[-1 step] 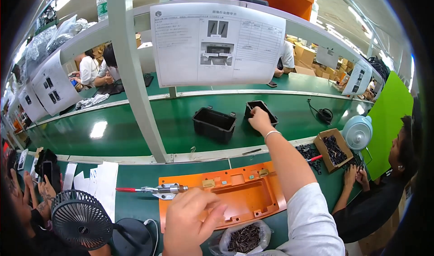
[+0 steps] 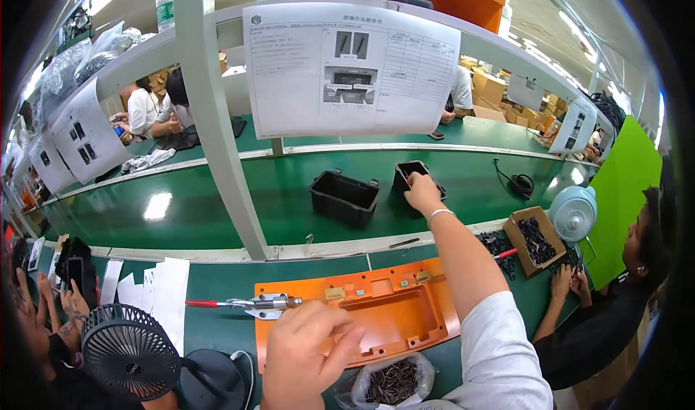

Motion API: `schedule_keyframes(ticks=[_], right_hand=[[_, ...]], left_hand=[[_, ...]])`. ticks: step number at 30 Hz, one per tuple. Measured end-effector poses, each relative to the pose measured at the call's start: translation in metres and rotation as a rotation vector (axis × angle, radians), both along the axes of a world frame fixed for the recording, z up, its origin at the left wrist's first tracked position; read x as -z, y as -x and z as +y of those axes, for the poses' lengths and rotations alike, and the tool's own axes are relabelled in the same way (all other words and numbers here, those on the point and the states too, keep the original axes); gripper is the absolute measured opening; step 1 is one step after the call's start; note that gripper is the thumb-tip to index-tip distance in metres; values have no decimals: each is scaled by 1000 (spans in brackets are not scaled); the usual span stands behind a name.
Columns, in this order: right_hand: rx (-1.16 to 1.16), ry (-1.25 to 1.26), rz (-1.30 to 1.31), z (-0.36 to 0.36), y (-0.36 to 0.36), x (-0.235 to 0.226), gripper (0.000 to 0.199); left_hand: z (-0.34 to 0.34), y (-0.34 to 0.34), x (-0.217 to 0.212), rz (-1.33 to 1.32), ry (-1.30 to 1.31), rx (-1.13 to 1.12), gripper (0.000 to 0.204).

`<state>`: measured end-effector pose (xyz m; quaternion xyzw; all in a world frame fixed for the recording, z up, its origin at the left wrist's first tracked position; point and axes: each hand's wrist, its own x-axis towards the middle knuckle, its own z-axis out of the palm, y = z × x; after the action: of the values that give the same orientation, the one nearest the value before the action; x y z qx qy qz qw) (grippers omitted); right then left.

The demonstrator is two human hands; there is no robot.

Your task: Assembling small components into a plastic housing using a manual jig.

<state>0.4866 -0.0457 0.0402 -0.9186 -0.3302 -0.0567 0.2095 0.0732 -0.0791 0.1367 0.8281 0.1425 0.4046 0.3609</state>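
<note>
My right hand reaches far forward to a small open black plastic box on the green bench. Its fingers are closed at the box's near side and seem to grip the wall; the fingertips are partly hidden. A second, wider black box stands just left of it. Close to me, my left hand hovers over the left part of an orange fixture, fingers loosely bent, thumb apart, nothing visible in it. A red-handled toggle clamp sits on the fixture's left end.
A plastic bag of dark screws lies before the fixture. A black fan and white papers are on the left. Rightward are a carton of black parts and a co-worker. A white post rises from the bench.
My right hand has shifted very slightly to the right at the small black box. The left hand stays in the same place.
</note>
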Motion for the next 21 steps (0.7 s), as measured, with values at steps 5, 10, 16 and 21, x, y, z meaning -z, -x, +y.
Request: schedule_keyframes(ticks=[5, 10, 16, 21], right_hand=[[-274, 126, 212, -43, -29, 5, 43], [-67, 321, -65, -53, -9, -11, 53], [-275, -276, -62, -83, 23, -52, 42], [-432, -544, 58, -152, 108, -114, 32]], left_hand=[[0, -2, -4, -34, -64, 78, 14], [5, 0, 0, -44, -43, 100, 14], [2, 11, -7, -37, -27, 64, 14], [-10, -15, 3, -39, -98, 147, 28]])
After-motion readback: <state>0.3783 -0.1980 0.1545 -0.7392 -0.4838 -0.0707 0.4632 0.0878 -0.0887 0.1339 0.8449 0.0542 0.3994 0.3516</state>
